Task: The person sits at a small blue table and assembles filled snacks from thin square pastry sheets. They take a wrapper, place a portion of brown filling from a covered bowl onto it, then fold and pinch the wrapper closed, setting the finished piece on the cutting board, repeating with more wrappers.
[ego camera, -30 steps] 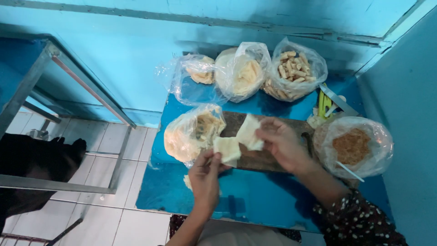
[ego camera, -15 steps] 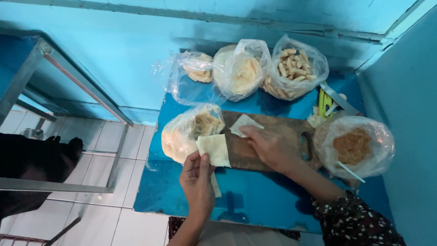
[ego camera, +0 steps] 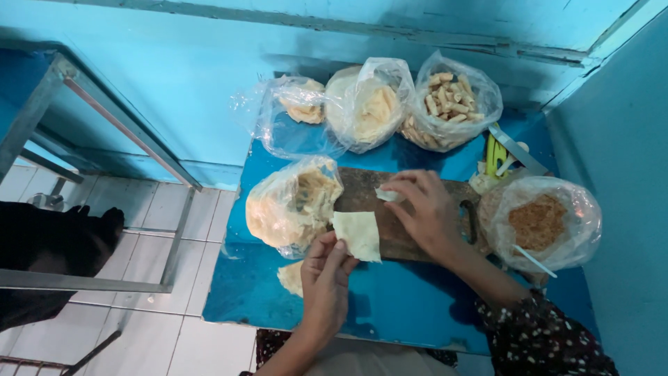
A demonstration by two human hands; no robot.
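floor side: a metal frame (ego camera: 118,139) and a dark shape (ego camera: 56,244) are seen over white tiles, well apart from the work.
table: a blue table (ego camera: 390,306) is bounded by walls behind and to the right; only its left and near edges are open.
wrapper bag: a clear bag of pale sheets (ego camera: 292,205) lies just beside the wooden board (ego camera: 410,223), near the left table edge.
left hand: the left hand (ego camera: 323,282) is pinched on a square wrapper sheet (ego camera: 357,235), fingers nearly closed on its lower corner; the sheet rests on the board's left end.
right hand: the right hand (ego camera: 424,209) is closed on a small pale piece (ego camera: 387,195) at its fingertips, over the board.
right side: a bag of brown filling (ego camera: 539,223) sits close by the right forearm.
risk: the thin sheet could tear if pulled while pinched; the filling bag could be knocked by the forearm.
open room: bare table is left only in front of the board.
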